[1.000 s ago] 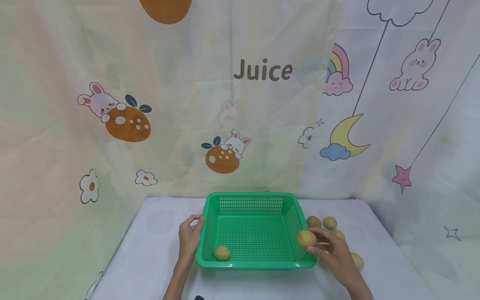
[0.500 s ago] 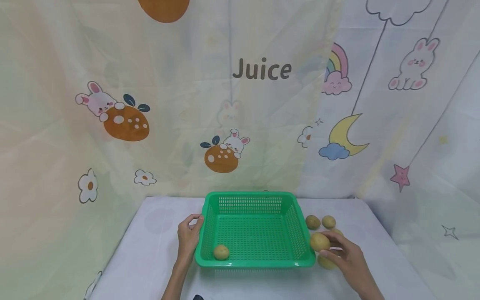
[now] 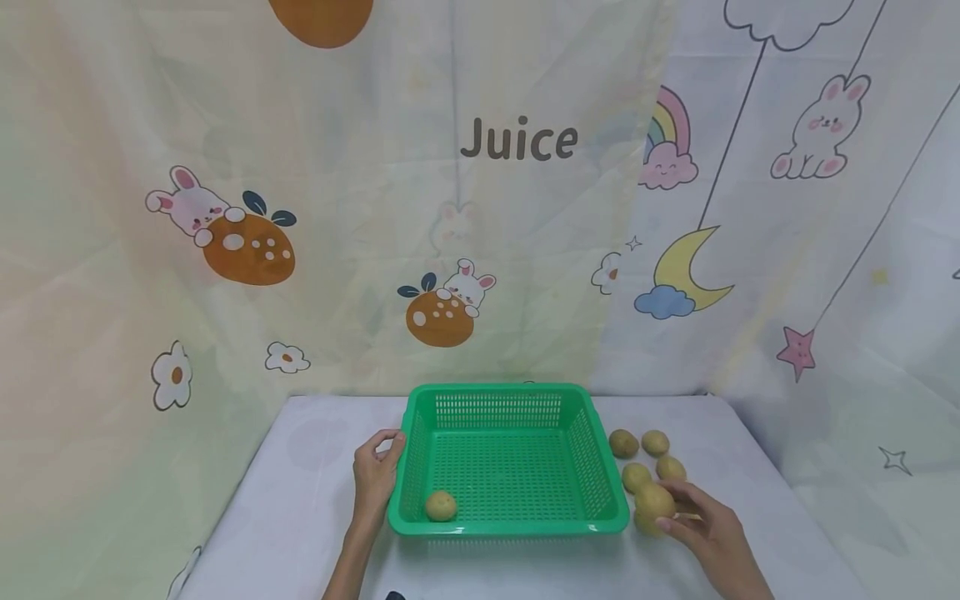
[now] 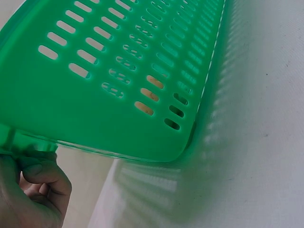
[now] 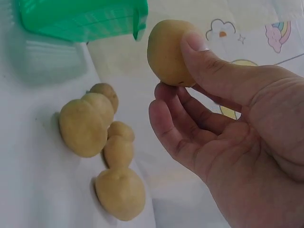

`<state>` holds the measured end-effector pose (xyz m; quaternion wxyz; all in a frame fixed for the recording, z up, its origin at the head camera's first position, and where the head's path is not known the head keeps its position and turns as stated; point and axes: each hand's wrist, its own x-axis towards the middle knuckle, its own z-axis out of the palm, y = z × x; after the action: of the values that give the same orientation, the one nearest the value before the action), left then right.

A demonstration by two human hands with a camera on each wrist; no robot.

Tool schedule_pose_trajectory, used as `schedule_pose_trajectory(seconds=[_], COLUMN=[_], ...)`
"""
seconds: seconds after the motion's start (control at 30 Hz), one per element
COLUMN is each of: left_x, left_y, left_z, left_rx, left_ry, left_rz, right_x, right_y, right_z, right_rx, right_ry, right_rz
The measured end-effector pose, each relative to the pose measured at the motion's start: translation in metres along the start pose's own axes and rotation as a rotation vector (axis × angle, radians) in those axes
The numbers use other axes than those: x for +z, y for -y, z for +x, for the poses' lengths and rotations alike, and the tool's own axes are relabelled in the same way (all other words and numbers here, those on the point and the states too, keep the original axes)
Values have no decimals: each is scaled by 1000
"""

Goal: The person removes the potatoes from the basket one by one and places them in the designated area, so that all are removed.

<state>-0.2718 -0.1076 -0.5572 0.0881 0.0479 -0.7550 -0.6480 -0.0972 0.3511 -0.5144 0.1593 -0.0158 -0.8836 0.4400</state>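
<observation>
A green plastic basket (image 3: 504, 528) with slotted walls stands on the table, and a single potato (image 3: 440, 506) lies in its near left corner. My left hand (image 3: 376, 475) pinches the basket's left rim; in the left wrist view the fingers (image 4: 45, 173) are curled at that rim. To the right of the basket, my right hand (image 3: 708, 533) holds a potato (image 5: 168, 52) between thumb and fingers, raised above the table. Several more potatoes (image 5: 83, 127) lie below it on the table, one of them (image 3: 637, 478) close to the basket's right wall. My hand partly hides some.
A pale cloth covers the table (image 3: 300, 467). Printed curtains (image 3: 525, 250) hang behind it and at both sides. A small dark object (image 3: 395, 595) shows at the bottom edge of the head view.
My right hand has moved right and nearer to me with the potato, from the basket's right rim to above the potatoes on the table. The left hand keeps its place on the rim.
</observation>
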Motion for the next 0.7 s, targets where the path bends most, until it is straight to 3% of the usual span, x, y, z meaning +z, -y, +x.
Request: schedule_pose_trajectory(seconds=[0.17,0.37,0.57,0.7], left_x=[0,0,-1,-1], left_y=[0,-1,-2,-2], left_z=[0,-1,-1,-1], left_rx=[-7,-2,-7,-4], left_ry=[4,12,8,9], left_rz=[4,-7,-10,-6], right_x=[-4,-8,-12,-13], right_y=[-7,-14,-19,-24], right_z=[-3,-7,-2,-4], right_rx=[79,111,320,352], right_ry=[37,68,208,234], right_rz=[-58,-84,-86,-61])
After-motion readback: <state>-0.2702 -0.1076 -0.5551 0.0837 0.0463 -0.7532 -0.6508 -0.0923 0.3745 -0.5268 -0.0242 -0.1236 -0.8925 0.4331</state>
